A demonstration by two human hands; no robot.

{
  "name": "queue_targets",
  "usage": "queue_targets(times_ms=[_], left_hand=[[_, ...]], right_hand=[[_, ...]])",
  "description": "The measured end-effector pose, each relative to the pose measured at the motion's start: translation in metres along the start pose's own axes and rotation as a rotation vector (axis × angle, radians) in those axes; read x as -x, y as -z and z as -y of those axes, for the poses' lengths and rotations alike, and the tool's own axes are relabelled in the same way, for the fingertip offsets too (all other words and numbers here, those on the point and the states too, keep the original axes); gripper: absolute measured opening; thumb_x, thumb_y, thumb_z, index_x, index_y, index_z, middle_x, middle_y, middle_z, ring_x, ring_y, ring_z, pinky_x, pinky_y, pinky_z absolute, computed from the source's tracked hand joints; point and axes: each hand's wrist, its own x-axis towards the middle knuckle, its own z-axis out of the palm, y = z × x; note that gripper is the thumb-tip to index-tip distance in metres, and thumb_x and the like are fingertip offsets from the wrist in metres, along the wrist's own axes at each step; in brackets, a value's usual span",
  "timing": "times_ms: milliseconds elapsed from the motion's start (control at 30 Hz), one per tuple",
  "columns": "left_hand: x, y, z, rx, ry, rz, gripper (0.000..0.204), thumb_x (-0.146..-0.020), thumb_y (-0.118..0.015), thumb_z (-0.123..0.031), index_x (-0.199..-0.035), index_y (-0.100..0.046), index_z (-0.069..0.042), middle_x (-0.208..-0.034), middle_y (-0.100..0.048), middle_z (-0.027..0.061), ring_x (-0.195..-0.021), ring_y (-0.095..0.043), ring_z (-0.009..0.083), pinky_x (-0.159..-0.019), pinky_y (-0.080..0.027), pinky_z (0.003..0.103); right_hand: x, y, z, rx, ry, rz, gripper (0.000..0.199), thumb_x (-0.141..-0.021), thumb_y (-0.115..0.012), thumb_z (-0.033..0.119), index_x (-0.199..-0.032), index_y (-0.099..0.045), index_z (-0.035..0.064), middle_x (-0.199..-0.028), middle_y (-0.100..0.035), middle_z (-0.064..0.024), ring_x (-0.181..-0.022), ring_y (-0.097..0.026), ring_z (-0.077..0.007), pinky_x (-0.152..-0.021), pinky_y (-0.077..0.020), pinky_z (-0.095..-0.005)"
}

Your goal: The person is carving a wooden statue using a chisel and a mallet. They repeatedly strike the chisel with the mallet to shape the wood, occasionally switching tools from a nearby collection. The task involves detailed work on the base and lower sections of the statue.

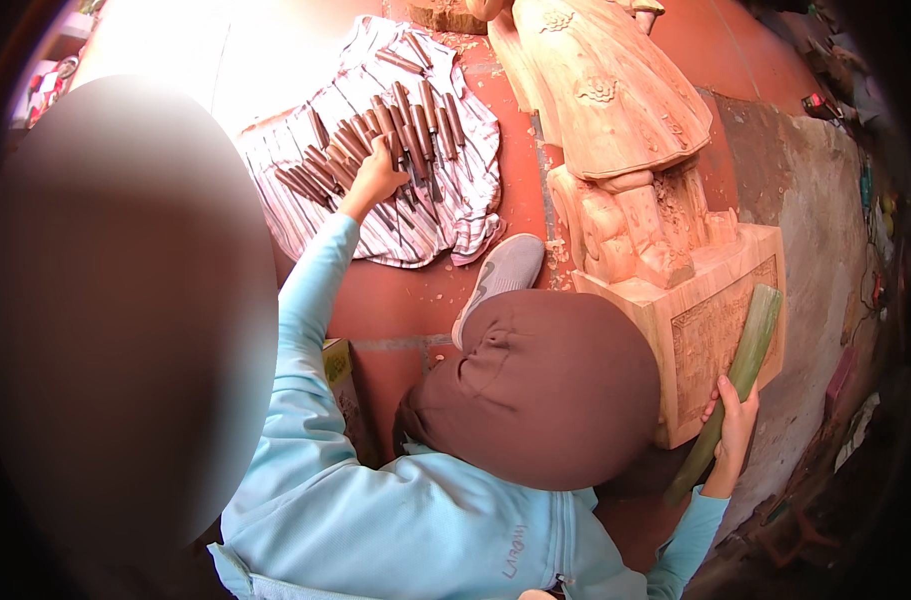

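My left hand (375, 178) reaches out to a row of several wooden-handled chisels (395, 125) lying on a striped cloth (455, 200). Its fingers curl over one chisel handle in the middle of the row. My right hand (733, 422) grips the lower part of a long pale green bar (745, 360). The bar leans against the right side of a carved wooden statue's square base (710, 345). The statue (605, 100), a pale robed figure, rises toward the top of the view.
My bent knee in brown cloth (545, 385) and a grey shoe (505, 268) rest on the red floor (395, 300) between the cloth and the statue. Wood chips lie by the statue. A small yellow-green box (340, 370) stands beside my left arm. Clutter lines the right edge.
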Motion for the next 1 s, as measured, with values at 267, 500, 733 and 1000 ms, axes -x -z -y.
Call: queue_targets(times_ms=[267, 500, 733, 1000], left_hand=[[-0.051, -0.018, 0.029, 0.129, 0.070, -0.163, 0.043, -0.090, -0.057, -0.024, -0.114, -0.045, 0.009, -0.102, -0.060, 0.0350, -0.103, -0.059, 0.0443, -0.088, -0.047, 0.048], [0.002, -0.005, 0.029, -0.273, 0.108, -0.073, 0.025, -0.083, -0.064, -0.027, -0.098, -0.063, -0.007, -0.100, -0.067, 0.0168, -0.097, -0.062, 0.0372, -0.083, -0.049, 0.046], [0.025, -0.015, 0.070, -0.149, 0.242, 0.015, 0.028, -0.076, -0.071, -0.027, -0.087, -0.070, -0.002, -0.092, -0.068, 0.0206, -0.091, -0.065, 0.0363, -0.081, -0.051, 0.044], [0.048, -0.038, 0.024, -0.169, 0.105, -0.071, 0.030, -0.076, -0.070, -0.034, -0.091, -0.071, -0.008, -0.092, -0.069, 0.0162, -0.089, -0.066, 0.0341, -0.079, -0.051, 0.044]], right_hand=[[-0.008, -0.011, 0.006, 0.093, 0.043, -0.061, 0.025, -0.089, -0.062, 0.019, -0.104, -0.049, 0.0058, -0.064, -0.049, -0.0040, -0.041, -0.047, -0.0120, -0.034, -0.0402, -0.0265], [-0.023, 0.000, -0.015, 0.025, 0.208, -0.148, 0.026, -0.089, -0.061, 0.021, -0.106, -0.046, 0.0065, -0.063, -0.048, -0.0042, -0.041, -0.048, -0.0130, -0.035, -0.0416, -0.0265], [-0.002, -0.017, 0.019, 0.067, 0.028, -0.009, 0.027, -0.090, -0.058, 0.020, -0.108, -0.044, 0.0077, -0.064, -0.048, -0.0044, -0.043, -0.049, -0.0131, -0.036, -0.0430, -0.0274], [-0.005, -0.007, 0.011, 0.033, -0.037, 0.014, 0.028, -0.090, -0.058, 0.019, -0.111, -0.044, 0.0087, -0.065, -0.048, -0.0040, -0.044, -0.049, -0.0123, -0.036, -0.0417, -0.0262]])
